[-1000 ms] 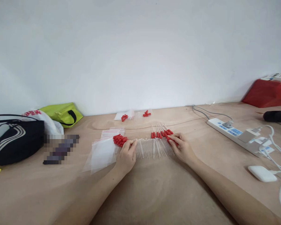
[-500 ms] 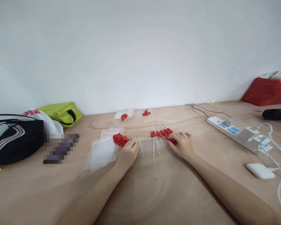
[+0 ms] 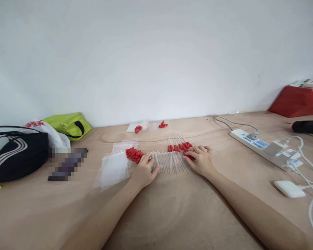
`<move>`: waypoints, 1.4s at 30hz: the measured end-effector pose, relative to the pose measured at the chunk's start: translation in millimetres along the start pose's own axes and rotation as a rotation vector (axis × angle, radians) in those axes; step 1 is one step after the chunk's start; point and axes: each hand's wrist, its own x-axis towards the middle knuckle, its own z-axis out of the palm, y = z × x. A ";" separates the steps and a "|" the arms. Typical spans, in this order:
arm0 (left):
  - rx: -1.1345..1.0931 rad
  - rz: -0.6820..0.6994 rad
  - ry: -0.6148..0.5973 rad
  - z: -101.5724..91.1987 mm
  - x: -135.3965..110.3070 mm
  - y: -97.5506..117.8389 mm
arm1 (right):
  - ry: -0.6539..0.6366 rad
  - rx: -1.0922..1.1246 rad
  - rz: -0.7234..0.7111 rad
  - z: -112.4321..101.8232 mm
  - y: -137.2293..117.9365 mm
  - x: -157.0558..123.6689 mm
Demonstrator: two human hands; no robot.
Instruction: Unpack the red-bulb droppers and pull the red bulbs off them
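Note:
A row of clear thin tubes with red caps point(image 3: 172, 158) lies on the wooden table point(image 3: 172, 208) in front of me. My left hand point(image 3: 145, 170) rests at the row's left end, fingers spread over the tubes, beside a cluster of red caps point(image 3: 134, 154). My right hand point(image 3: 200, 158) lies flat on the row's right end, fingers on the red-capped tubes there. A pile of clear zip bags point(image 3: 114, 166) with red strips lies just left of my left hand.
Two small bags with red pieces point(image 3: 148, 126) lie near the wall. A black bag point(image 3: 15, 152), a white plastic bag and a green pouch point(image 3: 67, 125) sit at left. A power strip point(image 3: 263, 147) with cables, a white charger case point(image 3: 289, 188) and a red box point(image 3: 297, 100) are at right.
Both hands have pushed inward, squeezing the row of tubes narrower. My left hand's fingers now reach further over the tubes.

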 end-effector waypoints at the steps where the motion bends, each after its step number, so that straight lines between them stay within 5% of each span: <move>1: -0.002 -0.010 -0.008 -0.6 0.7 0.4 | 0.001 0.004 -0.002 -0.4 -0.5 0.0; 10: -0.044 -0.189 -0.061 -3.2 36.1 10.7 | 0.046 0.026 0.001 -2.3 -3.0 0.3; 14: -0.044 -0.501 -0.332 15.2 78.5 17.3 | 0.077 0.036 0.041 -4.6 -2.6 0.2; 23: -0.188 -0.808 -0.478 52.7 123.2 4.7 | 0.121 0.045 0.069 -7.8 -1.2 -1.2; 28: -0.390 -0.789 -0.368 34.0 106.6 6.9 | 0.143 0.081 0.079 -12.4 -10.9 0.5; 33: -0.550 -0.712 -0.244 6.6 61.8 33.7 | 0.114 0.185 0.030 -17.0 -38.0 1.5; 37: -0.762 -0.684 -0.148 2.2 32.8 54.8 | 0.068 0.257 -0.021 -15.5 -61.0 -4.2; 40: -0.695 -0.592 -0.157 1.9 22.0 57.5 | 0.047 0.257 -0.035 -13.0 -66.9 -9.3; 42: -0.448 -0.493 -0.051 -1.1 17.2 52.5 | 0.026 0.226 -0.035 -12.2 -65.6 -10.5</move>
